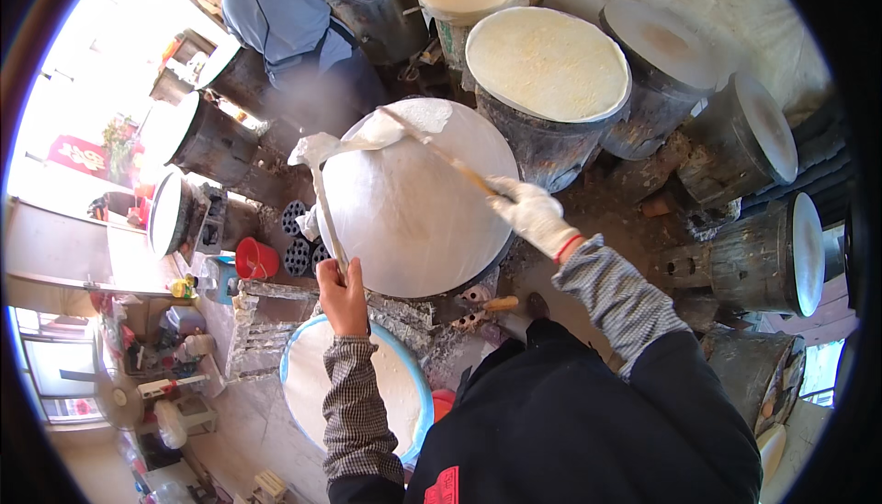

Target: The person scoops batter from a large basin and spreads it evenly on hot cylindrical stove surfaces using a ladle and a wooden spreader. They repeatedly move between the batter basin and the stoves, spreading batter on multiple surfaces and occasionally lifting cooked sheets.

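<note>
A large round metal griddle (pixel 413 228) stands before me. Bare, my left hand (pixel 342 297) grips a stick (pixel 325 214) whose far end is covered in white batter (pixel 318 148) at the griddle's left edge. My right hand (pixel 529 214), in a white knit glove, holds a wooden-handled spreading tool (pixel 455 163) reaching over the griddle to its far side. Wet batter (pixel 379 133) stretches from the stick's end onto the far left of the griddle; a thin patch of it lies farther right. Below my left hand, a blue-rimmed tub (pixel 415 380) holds pale batter.
A person (pixel 289 15) works at another drum stove at the far left. A griddle with a pale flatbread (pixel 548 63) stands close behind mine, and several drum stoves (pixel 751 256) line the right. A red bucket (pixel 256 259) and perforated coal briquettes (pixel 297 256) are at the left.
</note>
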`<act>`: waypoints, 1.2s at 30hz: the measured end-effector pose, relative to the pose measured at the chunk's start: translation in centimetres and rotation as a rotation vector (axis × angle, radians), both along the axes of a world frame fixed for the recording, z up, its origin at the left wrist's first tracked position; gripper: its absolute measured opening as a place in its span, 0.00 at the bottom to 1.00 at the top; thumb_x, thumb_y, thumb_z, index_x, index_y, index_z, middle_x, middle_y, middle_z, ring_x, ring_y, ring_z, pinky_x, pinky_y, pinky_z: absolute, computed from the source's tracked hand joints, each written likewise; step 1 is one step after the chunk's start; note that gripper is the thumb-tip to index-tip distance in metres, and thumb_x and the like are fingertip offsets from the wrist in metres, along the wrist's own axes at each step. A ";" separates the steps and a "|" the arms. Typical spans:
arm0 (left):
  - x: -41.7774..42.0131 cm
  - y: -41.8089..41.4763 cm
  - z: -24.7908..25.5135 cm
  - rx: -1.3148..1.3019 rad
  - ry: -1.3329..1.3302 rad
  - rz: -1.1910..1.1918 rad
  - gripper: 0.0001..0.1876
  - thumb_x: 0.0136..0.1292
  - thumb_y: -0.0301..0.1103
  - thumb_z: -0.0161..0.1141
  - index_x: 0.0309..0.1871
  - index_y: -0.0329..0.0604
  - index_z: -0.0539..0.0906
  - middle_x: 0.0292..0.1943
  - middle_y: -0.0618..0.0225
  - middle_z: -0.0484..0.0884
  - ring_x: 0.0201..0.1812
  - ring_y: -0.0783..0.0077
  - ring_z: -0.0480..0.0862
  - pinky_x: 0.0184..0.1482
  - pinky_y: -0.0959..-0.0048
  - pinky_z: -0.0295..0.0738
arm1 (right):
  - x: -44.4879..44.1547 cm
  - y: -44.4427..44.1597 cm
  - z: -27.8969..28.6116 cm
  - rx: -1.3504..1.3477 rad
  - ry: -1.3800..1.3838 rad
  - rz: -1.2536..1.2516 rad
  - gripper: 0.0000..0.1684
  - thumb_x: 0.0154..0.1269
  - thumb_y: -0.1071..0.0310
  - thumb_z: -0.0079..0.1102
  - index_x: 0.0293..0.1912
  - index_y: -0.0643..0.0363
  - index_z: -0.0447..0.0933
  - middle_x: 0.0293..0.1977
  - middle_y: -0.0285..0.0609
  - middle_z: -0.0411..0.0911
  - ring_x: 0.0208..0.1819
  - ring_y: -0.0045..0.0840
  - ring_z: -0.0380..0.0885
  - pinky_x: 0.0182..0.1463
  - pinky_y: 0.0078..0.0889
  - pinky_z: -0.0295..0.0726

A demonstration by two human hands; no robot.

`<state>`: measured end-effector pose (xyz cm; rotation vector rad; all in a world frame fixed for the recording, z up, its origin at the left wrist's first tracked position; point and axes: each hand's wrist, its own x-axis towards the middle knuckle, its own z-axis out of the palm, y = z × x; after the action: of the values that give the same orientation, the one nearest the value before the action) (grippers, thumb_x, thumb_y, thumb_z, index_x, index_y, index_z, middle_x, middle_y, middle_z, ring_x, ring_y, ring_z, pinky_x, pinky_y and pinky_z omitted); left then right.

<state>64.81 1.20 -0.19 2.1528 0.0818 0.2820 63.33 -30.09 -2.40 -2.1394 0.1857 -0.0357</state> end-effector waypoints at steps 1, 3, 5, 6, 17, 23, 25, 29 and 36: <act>-0.8 0.6 0.4 -0.010 0.009 0.009 0.13 0.60 0.35 0.61 0.35 0.37 0.69 0.20 0.75 0.66 0.21 0.83 0.62 0.23 0.79 0.61 | 0.0 -0.6 0.5 0.083 -0.054 0.004 0.23 0.61 0.58 0.55 0.56 0.52 0.71 0.49 0.41 0.77 0.50 0.30 0.76 0.56 0.28 0.72; -2.6 1.3 1.5 -0.035 0.026 0.019 0.13 0.60 0.34 0.61 0.35 0.37 0.69 0.20 0.76 0.65 0.21 0.85 0.61 0.23 0.81 0.58 | -0.2 -0.9 0.3 0.152 0.145 -0.042 0.23 0.61 0.62 0.56 0.56 0.56 0.71 0.49 0.43 0.77 0.49 0.27 0.76 0.56 0.26 0.71; -2.9 1.4 1.7 -0.049 0.041 0.017 0.12 0.60 0.34 0.61 0.36 0.37 0.70 0.20 0.77 0.66 0.21 0.86 0.61 0.23 0.82 0.57 | 0.1 0.1 -1.3 0.166 0.066 0.009 0.24 0.62 0.62 0.55 0.56 0.58 0.70 0.48 0.45 0.77 0.48 0.27 0.77 0.56 0.25 0.71; -2.9 1.3 1.7 -0.072 0.038 0.023 0.12 0.60 0.34 0.61 0.36 0.37 0.70 0.20 0.77 0.65 0.21 0.86 0.61 0.23 0.82 0.57 | 0.6 1.6 0.4 0.074 0.108 0.051 0.24 0.62 0.62 0.55 0.57 0.58 0.70 0.47 0.44 0.78 0.47 0.28 0.77 0.54 0.25 0.71; -5.7 2.0 2.5 -0.138 -0.024 0.012 0.11 0.63 0.32 0.59 0.39 0.39 0.68 0.20 0.78 0.66 0.16 0.88 0.62 0.16 0.85 0.56 | 2.5 2.5 2.6 0.123 0.233 0.098 0.22 0.62 0.62 0.56 0.54 0.61 0.72 0.48 0.44 0.78 0.48 0.25 0.76 0.55 0.22 0.71; -7.9 0.3 3.4 -0.385 0.127 0.051 0.10 0.65 0.31 0.56 0.41 0.39 0.67 0.22 0.76 0.68 0.16 0.88 0.64 0.15 0.85 0.58 | 4.2 -0.2 1.8 0.222 0.162 0.149 0.22 0.61 0.62 0.58 0.54 0.60 0.73 0.44 0.46 0.80 0.45 0.25 0.78 0.51 0.21 0.73; -8.3 0.2 3.9 -0.470 0.103 0.058 0.09 0.66 0.31 0.54 0.42 0.39 0.66 0.21 0.75 0.68 0.13 0.87 0.64 0.13 0.85 0.58 | 4.9 -1.1 1.8 0.297 0.309 0.068 0.22 0.61 0.62 0.58 0.53 0.59 0.73 0.45 0.46 0.79 0.45 0.25 0.78 0.51 0.21 0.73; -7.6 -1.2 4.7 -0.540 0.133 0.072 0.08 0.66 0.30 0.52 0.41 0.40 0.65 0.19 0.74 0.67 0.12 0.86 0.64 0.12 0.85 0.59 | 5.4 2.1 2.7 0.273 0.404 0.255 0.22 0.62 0.63 0.57 0.53 0.61 0.73 0.45 0.45 0.79 0.42 0.25 0.78 0.49 0.21 0.73; -11.5 -1.4 6.4 -0.819 0.200 0.109 0.06 0.72 0.37 0.41 0.41 0.47 0.64 0.16 0.75 0.61 0.11 0.84 0.59 0.11 0.82 0.56 | 7.8 -2.0 2.2 0.355 0.330 0.209 0.20 0.61 0.65 0.59 0.53 0.58 0.74 0.32 0.32 0.78 0.26 0.10 0.68 0.30 0.14 0.71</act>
<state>53.29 -0.25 6.19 1.3546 0.3645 0.0675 71.12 -32.10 -0.21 -1.7871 0.1467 0.4423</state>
